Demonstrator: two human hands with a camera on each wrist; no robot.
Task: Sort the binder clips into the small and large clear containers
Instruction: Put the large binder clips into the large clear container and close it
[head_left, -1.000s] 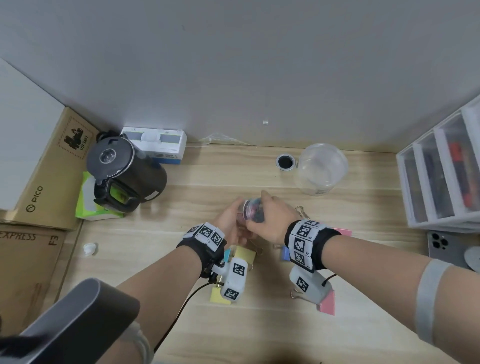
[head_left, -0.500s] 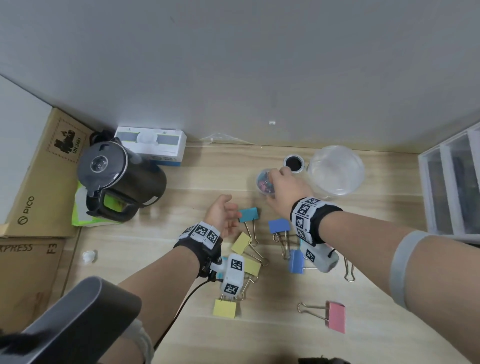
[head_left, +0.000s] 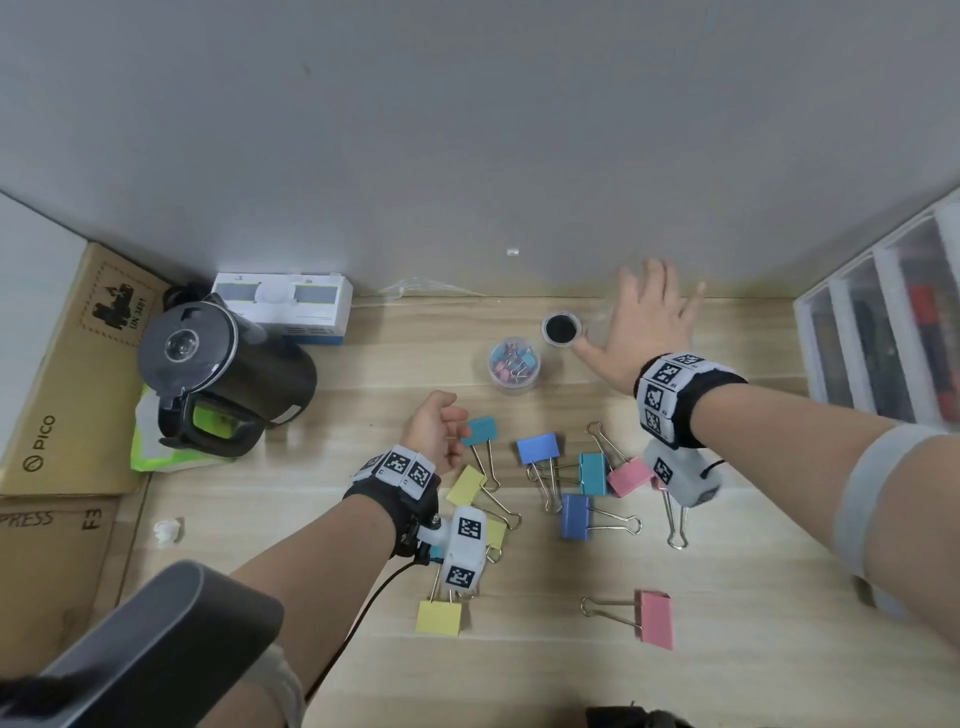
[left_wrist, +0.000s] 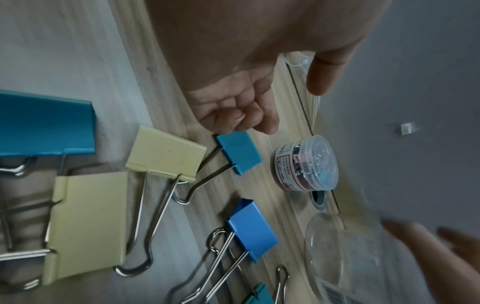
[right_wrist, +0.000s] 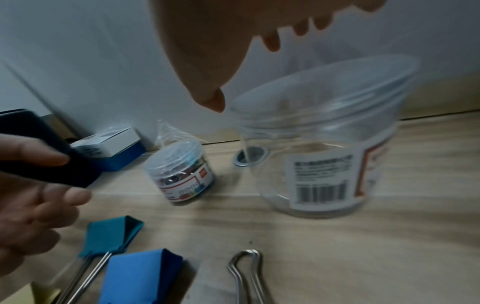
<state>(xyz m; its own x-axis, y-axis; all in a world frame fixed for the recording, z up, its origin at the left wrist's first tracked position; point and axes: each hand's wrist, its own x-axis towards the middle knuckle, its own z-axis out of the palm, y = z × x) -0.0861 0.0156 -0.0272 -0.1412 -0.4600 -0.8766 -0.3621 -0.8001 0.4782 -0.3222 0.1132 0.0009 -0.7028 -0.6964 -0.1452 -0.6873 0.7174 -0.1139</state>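
The small clear container (head_left: 514, 364), lidded and holding small coloured clips, stands on the wooden table (head_left: 753, 597). My right hand (head_left: 649, 322) is spread open above the large clear container (right_wrist: 319, 144), which looks empty; the hand hides it in the head view. My left hand (head_left: 441, 426) hangs loosely curled and holds nothing, just left of a teal clip (head_left: 480, 431). Several large clips lie in front: blue (head_left: 538, 448), teal (head_left: 592, 473), pink (head_left: 628, 475), yellow (head_left: 466, 486), another pink (head_left: 655, 618). In the left wrist view the small container (left_wrist: 306, 162) stands past the teal clip (left_wrist: 239, 152).
A black kettle (head_left: 223, 374) and a white box (head_left: 283, 306) stand at the back left, with cardboard boxes (head_left: 67, 364) further left. A clear drawer unit (head_left: 883, 332) lines the right edge. A round black grommet (head_left: 561, 328) sits between the two containers.
Both hands held the small container a second ago. The right hand set it down behind the clips and moved right over the large container. The left hand let go and drew back.
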